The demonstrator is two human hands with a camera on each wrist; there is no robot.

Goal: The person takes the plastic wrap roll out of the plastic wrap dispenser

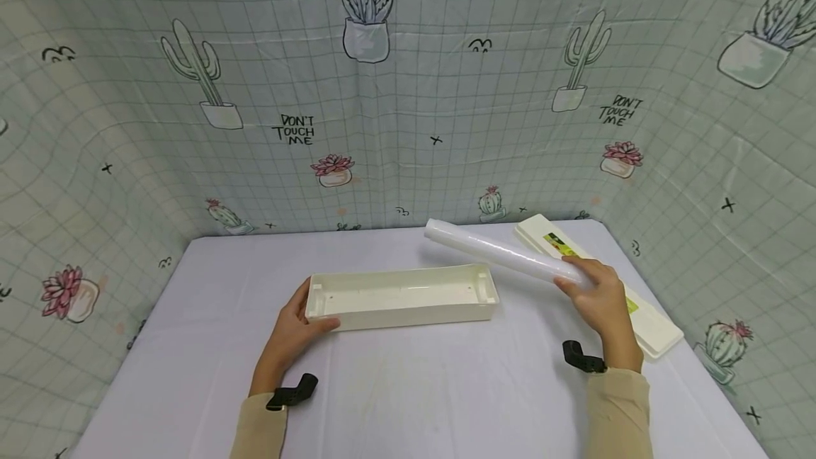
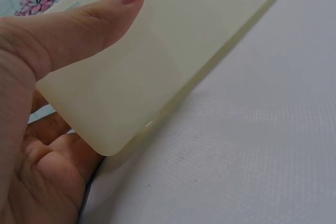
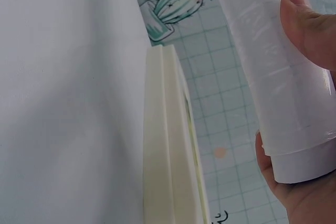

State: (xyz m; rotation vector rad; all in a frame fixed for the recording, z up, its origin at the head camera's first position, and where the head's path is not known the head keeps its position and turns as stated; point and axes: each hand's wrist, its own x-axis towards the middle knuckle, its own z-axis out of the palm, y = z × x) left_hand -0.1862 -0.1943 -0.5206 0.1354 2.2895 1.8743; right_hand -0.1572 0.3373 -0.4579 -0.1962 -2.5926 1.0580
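Observation:
A long cream plastic box (image 1: 408,315) without its lid lies across the middle of the table. My left hand (image 1: 296,331) grips its left end, the thumb on the front wall and the fingers behind the end; the left wrist view shows the thumb against the box wall (image 2: 157,51). Off to the right, my right hand (image 1: 596,296) holds a roll of clear plastic wrap (image 1: 503,253) by its near end. The roll slants up to the left, above the table. In the right wrist view the thumb presses the film, and a white core (image 3: 304,163) sticks out at the end.
A cream lid (image 1: 650,324) with a green and yellow label lies slantwise along the table's right side, partly behind the right hand. White cloth (image 1: 408,395) covers the table. Patterned fabric (image 1: 395,91) hangs behind and at both sides.

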